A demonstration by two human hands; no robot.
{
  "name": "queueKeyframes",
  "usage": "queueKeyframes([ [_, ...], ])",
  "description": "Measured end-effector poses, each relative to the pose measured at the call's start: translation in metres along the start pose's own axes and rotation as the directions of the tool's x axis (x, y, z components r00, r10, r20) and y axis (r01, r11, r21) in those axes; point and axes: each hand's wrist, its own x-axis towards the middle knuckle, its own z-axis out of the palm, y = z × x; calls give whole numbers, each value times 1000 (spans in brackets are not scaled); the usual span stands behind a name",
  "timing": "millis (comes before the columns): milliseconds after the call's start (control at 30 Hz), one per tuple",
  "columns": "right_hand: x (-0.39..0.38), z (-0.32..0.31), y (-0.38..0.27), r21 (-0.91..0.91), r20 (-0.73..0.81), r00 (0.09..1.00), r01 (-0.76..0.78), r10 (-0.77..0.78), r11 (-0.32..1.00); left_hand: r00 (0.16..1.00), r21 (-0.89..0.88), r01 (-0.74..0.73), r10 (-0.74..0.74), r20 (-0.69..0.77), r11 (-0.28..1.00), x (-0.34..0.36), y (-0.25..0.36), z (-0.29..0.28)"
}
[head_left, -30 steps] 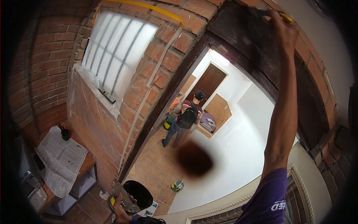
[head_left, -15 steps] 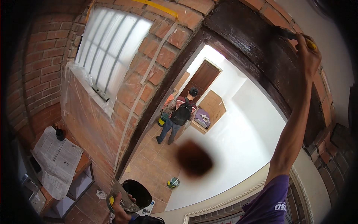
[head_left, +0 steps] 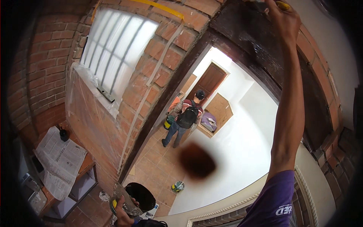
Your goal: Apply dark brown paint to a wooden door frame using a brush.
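Note:
High at the upper right, my right hand (head_left: 285, 24) is closed round a tool with a yellow handle (head_left: 283, 5). Its dark working end looks like a paintbrush and meets the glossy dark brown panel (head_left: 245, 28) above the doorway. Wet-looking highlights show on that panel. At the lower left, my left hand (head_left: 121, 213) grips a stained grey container with a yellow patch (head_left: 114, 203). Beside its fingers is a round black opening (head_left: 141, 195); whether this belongs to the same container is unclear.
Through the doorway, a person with a black backpack (head_left: 188, 116) stands by a dark green bucket (head_left: 169, 122). Another bucket (head_left: 177, 186) sits on the tiles. Plastic sheeting (head_left: 90, 125) covers the wall below a barred window (head_left: 117, 49). Newspaper (head_left: 62, 164) covers a desk. A blurred brown blob hides mid-view.
My right hand has moved up and to the left along the panel with the tool. My left hand keeps its grip, and the view has shifted slightly.

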Motion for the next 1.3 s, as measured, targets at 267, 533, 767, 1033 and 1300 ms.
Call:
queueKeyframes([
  [267,-3,19,30,35,11,998,59,-60,998,996,-94,54,-60,-63,994,-1,3,-3],
  [533,-11,36,44,13,50,999,-10,10,1000,1000,-81,-7,9,18,997,-1,4,-4],
  [767,-17,41,49,38,31,991,129,-130,991,999,-113,1,-5,-36,994,-1,5,-5],
  [1033,-21,42,59,-10,77,988,135,-134,991,999,-79,-51,52,6,996,-3,4,0],
  [1300,-24,37,69,-85,181,898,421,-401,903,999,-52,-33,32,-8,998,4,1,-12],
])
